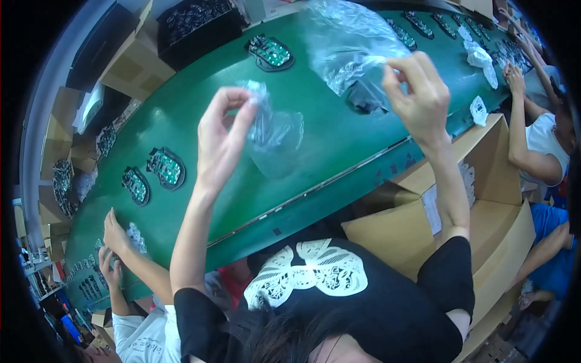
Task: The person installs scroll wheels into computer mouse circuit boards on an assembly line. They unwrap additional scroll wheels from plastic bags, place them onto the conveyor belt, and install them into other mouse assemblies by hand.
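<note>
My left hand (223, 136) is raised over the green work surface, thumb and fingers pinched on a small clear plastic bag (279, 136) that hangs limp beside it. On the right, my right hand (420, 100) pinches the edge of a larger clear plastic bag (345, 42), spread out and blurred. A dark object (367, 98) shows at this bag's lower end; whether it is inside or beneath I cannot tell. Beyond my hands lies a green circuit board in a dark rounded shell (269, 52). Two similar boards (165, 168) rest left of my left forearm.
An open cardboard box (499, 157) stands at my right, against the green table (242, 199). A black bin (196, 30) of dark parts is at the far side. Co-workers' hands (115, 242) are at the left, others (514, 78) at the right. More boards (417, 24) line the far right.
</note>
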`<state>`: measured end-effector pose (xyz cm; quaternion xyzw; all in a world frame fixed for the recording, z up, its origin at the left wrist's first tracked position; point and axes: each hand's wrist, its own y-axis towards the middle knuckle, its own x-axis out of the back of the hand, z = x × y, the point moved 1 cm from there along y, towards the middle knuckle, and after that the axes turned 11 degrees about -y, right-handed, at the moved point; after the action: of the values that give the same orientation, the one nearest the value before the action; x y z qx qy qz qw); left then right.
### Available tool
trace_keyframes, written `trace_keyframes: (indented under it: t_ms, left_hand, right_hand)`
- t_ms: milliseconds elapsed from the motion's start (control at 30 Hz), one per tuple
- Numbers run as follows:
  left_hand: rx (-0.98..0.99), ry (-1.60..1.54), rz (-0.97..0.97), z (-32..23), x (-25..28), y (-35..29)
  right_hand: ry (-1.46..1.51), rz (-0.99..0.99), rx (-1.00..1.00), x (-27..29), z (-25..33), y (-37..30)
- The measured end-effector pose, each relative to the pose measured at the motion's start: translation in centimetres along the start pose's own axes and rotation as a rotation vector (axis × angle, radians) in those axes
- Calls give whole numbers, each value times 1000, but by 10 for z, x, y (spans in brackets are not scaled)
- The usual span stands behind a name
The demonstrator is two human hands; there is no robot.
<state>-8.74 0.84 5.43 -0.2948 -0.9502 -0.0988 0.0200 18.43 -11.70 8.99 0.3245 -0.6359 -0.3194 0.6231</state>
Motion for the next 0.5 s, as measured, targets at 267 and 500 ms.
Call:
trace_keyframes:
  t_ms: [267,500]
  left_hand:
    - [-36,-192,6,-6,-15,9]
    - [34,-438,9,-24,-19,38]
  right_hand:
    - [205,-28,-279,7,-11,-9]
    - [474,-33,-542,1,-58,-22]
